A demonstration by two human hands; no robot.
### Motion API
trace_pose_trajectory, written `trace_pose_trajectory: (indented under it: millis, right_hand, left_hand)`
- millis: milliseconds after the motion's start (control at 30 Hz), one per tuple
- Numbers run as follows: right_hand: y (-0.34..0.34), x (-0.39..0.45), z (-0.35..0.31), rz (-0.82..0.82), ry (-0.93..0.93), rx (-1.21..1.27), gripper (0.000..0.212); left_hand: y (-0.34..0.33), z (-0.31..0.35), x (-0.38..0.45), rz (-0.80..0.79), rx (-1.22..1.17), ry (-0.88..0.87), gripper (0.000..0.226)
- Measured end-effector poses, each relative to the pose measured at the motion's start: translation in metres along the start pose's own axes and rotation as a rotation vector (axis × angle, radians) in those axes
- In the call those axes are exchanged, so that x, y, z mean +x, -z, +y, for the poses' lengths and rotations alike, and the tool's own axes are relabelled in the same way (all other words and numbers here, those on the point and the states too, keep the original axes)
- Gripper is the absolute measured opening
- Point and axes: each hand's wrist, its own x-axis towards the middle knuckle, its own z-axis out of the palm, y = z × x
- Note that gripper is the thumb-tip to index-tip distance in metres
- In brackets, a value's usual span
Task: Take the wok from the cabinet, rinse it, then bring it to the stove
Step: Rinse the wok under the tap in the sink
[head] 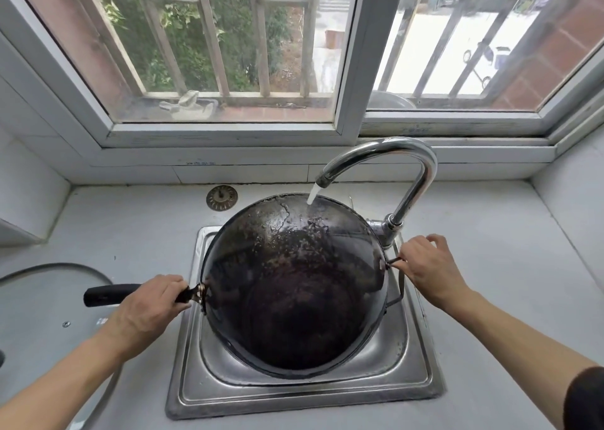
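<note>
Black wok [294, 286] held tilted over the steel sink [304, 393] under running water.

No brand or lettering is legible; a small mark on the tile ledge is too blurred to read. At far left a glass lid [49, 302] lies on the counter, under the long black handle [111, 294]. The left hand [147, 305] curls its fingers round that handle beside the rim. A sink strainer [222, 198] sits beyond the wok. The chrome faucet [392, 168] pours onto the far inner wall. The right hand [425, 269] pinches the small wire loop handle, the other fingers loosely spread.
</note>
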Motion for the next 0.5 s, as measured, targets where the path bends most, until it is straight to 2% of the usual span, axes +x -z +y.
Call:
trace_pose_trajectory:
  millis: [200,367,500]
  right_hand:
    - [0.004,0.001,0.001,-0.024,-0.043,0.052,0.028]
    - [0.003,0.001,0.000,-0.012,-0.048,0.142,0.031]
    - [-0.004,-0.004,0.003,-0.014,-0.084,0.258,0.028]
  left_hand:
    - [0.003,0.000,0.007,-0.018,0.001,0.007,0.034]
    - [0.012,0.004,0.017,-0.022,-0.013,0.027,0.037]
    - [0.021,0.009,0.023,-0.033,-0.016,0.033,0.048]
